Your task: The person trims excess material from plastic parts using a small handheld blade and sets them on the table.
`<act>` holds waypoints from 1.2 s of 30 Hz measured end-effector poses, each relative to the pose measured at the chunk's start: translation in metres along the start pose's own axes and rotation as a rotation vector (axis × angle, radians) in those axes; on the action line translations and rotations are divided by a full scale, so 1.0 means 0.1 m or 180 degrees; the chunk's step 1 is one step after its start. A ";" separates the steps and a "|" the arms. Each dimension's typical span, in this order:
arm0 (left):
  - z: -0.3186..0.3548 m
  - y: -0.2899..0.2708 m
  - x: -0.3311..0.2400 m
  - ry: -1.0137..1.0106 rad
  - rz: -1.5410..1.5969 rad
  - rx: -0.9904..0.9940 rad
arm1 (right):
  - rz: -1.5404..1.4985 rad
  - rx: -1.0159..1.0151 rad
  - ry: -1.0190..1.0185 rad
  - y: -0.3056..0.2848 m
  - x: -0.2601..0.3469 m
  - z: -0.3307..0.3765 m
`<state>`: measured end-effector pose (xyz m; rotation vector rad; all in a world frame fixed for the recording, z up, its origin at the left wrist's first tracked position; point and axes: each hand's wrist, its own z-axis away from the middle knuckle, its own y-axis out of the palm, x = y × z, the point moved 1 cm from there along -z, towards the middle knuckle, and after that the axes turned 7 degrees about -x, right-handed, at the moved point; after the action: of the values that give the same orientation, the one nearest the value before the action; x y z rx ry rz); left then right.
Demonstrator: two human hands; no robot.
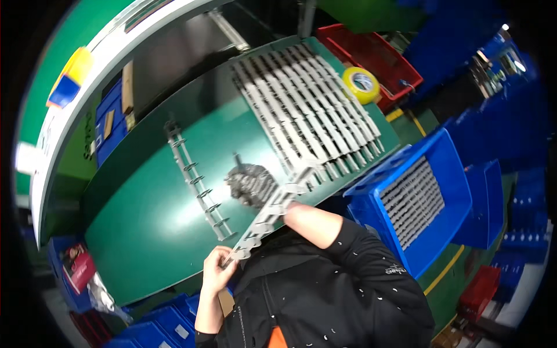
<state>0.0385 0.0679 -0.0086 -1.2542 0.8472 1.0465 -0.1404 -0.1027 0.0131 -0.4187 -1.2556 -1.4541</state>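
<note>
My left hand (217, 268) is bare and pinches the near end of a long grey metal strip (268, 216) with scalloped edges. The strip slants up and to the right across the green table (145, 232) edge. My right hand (250, 184) wears a grey knitted glove and rests on the table beside the strip's far part. It is closed around a thin dark tool (237, 159) whose tip sticks out above the glove. A second strip with ring-shaped tabs (197, 181) lies flat on the table to the left of the glove.
Many similar strips lie side by side in a row (307, 107) at the table's far right. A yellow tape roll (361, 84) sits beside a red crate (371, 52). A blue crate (455, 191) holding more strips stands on my right, and further blue bins (168, 325) below.
</note>
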 end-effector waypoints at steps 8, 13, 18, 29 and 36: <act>0.08 -0.09 -0.05 -0.0361 0.0410 -0.0731 | -0.1824 -0.0196 -0.0445 -0.40 -0.15 0.02; 0.12 -0.07 0.01 0.0050 -0.0329 -0.0834 | 0.0417 -0.0357 -0.1116 -0.02 0.09 0.13; 0.19 -0.32 -0.02 -0.0526 0.1500 0.0001 | 0.0331 -0.0432 -0.0540 0.11 0.15 0.10; -0.25 -0.17 -0.45 -0.1073 0.2419 0.0301 | 0.1479 0.0213 -0.0756 0.32 0.04 0.21; -0.13 -0.19 -0.32 -0.1031 0.2562 0.0082 | 0.3036 0.0771 -0.2113 0.16 0.04 0.27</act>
<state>0.0467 0.0500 0.0261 -0.6730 1.1300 1.8084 -0.1375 -0.0783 0.0338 -1.1986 -1.4071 -0.3376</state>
